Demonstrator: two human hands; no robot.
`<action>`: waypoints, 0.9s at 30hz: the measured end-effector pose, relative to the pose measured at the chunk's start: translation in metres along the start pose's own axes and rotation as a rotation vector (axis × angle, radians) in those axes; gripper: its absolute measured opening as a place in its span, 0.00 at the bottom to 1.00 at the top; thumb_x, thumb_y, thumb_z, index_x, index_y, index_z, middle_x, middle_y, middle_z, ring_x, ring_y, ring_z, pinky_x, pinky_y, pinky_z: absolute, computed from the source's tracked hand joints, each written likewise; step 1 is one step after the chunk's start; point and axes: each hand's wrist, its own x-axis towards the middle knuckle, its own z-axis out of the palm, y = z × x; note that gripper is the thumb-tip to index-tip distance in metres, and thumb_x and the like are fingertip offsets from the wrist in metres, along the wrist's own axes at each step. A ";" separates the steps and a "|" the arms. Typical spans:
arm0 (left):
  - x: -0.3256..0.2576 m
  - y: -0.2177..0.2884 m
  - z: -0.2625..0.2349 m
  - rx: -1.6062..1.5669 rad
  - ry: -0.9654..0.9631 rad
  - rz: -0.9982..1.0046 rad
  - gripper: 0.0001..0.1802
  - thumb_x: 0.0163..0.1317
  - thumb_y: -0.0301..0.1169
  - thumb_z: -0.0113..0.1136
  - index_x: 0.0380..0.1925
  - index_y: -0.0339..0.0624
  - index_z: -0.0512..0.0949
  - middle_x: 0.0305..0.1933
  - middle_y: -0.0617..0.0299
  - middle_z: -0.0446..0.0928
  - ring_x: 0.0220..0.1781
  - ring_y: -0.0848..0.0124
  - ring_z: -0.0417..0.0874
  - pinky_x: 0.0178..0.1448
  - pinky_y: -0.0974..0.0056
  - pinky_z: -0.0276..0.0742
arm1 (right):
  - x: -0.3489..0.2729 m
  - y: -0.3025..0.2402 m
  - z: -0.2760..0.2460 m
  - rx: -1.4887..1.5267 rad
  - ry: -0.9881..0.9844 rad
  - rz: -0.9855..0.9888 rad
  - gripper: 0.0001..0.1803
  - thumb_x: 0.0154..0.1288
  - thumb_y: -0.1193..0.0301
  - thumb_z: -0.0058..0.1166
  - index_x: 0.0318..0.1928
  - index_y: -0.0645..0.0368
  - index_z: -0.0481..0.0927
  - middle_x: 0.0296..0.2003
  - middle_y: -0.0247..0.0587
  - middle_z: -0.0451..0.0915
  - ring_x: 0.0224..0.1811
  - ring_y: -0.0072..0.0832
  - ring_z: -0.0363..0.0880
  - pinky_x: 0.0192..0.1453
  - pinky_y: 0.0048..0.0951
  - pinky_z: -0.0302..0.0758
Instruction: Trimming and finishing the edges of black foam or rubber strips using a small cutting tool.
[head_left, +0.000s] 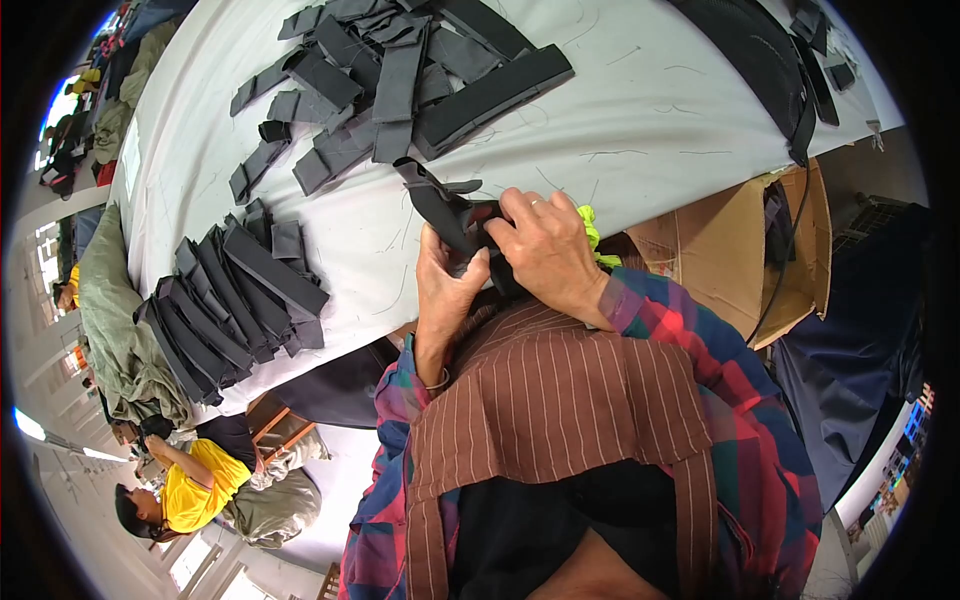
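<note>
Just past the near edge of the white-covered table (350, 270), my left hand (445, 290) is closed around a folded black fabric strip (435, 207). The strip's free end sticks up and away from me over the table. On the strip's other side, my right hand (552, 250) pinches the fabric with bent fingers; the fingertips are partly hidden. Beside my right wrist shows a bright yellow-green piece (590, 232), perhaps cloth or cord. To the left lies a row of dark, overlapping fabric strips (225, 300). A looser heap of similar strips (400, 75) lies farther off.
An open cardboard box (725, 235) stands at right, below the table edge. A black item with a strap (750, 60) lies at the far right of the table. Loose threads dot the white cover. At left is a green cloth pile (115, 320) and a person in yellow (205, 485).
</note>
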 end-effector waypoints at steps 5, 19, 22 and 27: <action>-0.001 0.005 0.000 -0.033 -0.007 0.027 0.26 0.53 0.18 0.56 0.54 0.34 0.64 0.51 0.57 0.73 0.52 0.73 0.74 0.57 0.68 0.70 | 0.000 0.001 -0.002 0.015 -0.038 0.016 0.04 0.49 0.71 0.54 0.28 0.55 0.79 0.29 0.36 0.69 0.31 0.28 0.74 0.33 0.32 0.63; -0.008 0.016 -0.014 -0.244 0.045 -0.074 0.22 0.55 0.19 0.55 0.52 0.32 0.68 0.47 0.56 0.76 0.41 0.72 0.76 0.49 0.69 0.72 | 0.006 -0.002 -0.044 0.767 -0.013 0.418 0.13 0.55 0.76 0.59 0.43 0.56 0.82 0.35 0.39 0.73 0.39 0.30 0.75 0.44 0.26 0.71; -0.011 0.016 -0.017 -0.242 0.002 -0.058 0.24 0.56 0.21 0.57 0.54 0.33 0.66 0.50 0.55 0.73 0.48 0.72 0.76 0.53 0.68 0.72 | 0.012 -0.010 -0.050 0.712 0.002 0.346 0.15 0.52 0.76 0.60 0.43 0.54 0.82 0.33 0.38 0.73 0.35 0.31 0.76 0.41 0.26 0.72; -0.016 0.022 -0.007 -0.196 -0.020 0.009 0.26 0.56 0.19 0.57 0.55 0.32 0.64 0.51 0.55 0.73 0.52 0.70 0.76 0.58 0.67 0.72 | 0.018 -0.018 -0.042 0.408 0.099 0.168 0.18 0.43 0.79 0.58 0.38 0.49 0.84 0.24 0.33 0.73 0.26 0.34 0.77 0.27 0.33 0.71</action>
